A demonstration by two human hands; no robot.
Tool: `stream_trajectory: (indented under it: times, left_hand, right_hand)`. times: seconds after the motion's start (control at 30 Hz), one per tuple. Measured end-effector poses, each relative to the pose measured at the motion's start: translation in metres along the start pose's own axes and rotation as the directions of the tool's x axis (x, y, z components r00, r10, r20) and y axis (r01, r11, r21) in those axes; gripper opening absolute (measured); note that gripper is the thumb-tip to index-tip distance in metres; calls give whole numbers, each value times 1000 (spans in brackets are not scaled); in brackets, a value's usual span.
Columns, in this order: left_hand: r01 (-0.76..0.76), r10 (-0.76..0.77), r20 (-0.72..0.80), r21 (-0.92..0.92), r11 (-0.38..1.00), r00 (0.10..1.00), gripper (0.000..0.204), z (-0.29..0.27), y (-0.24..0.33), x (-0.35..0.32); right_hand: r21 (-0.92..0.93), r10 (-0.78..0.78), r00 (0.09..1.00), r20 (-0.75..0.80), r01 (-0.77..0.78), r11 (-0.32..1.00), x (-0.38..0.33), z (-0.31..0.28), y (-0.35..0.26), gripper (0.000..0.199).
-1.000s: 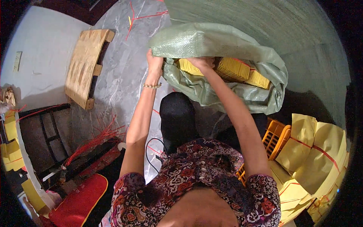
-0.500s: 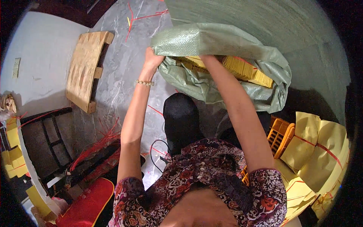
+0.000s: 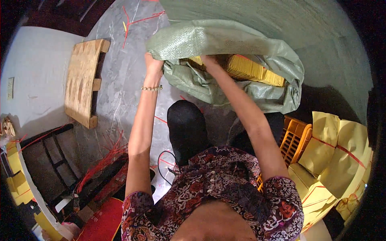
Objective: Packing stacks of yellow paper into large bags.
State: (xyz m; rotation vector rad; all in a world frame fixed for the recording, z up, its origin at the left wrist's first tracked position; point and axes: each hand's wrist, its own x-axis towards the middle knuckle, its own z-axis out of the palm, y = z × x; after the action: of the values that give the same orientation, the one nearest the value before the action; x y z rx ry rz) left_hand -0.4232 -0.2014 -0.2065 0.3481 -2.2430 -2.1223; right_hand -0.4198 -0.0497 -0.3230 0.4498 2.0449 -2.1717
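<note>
A green woven sack (image 3: pixel 241 44) lies open, yellow paper stacks (image 3: pixel 251 70) inside.

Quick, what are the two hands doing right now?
Left hand: closed, gripping the edge of the green sack.
Right hand: reaching into the sack by the yellow stacks; fingers hidden, cannot be told.

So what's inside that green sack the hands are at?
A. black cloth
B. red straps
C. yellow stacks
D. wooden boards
C: yellow stacks show in the mouth of the sack, which the left hand holds at its edge while the right hand reaches in.
</note>
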Motion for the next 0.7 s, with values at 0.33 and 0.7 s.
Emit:
stream_trajectory:
  times: [0.33, 0.7]
  left_hand:
    - [-75, 68, 39, 209, 975, 997, 37, 31, 10, 6]
    - [-700, 709, 410, 695, 166, 574, 62, 84, 67, -101]
  right_hand:
    - [-95, 204, 964, 172, -190, 977, 9, -31, -4, 98]
    - [-501, 18, 862, 507, 278, 820, -98, -114, 23, 53]
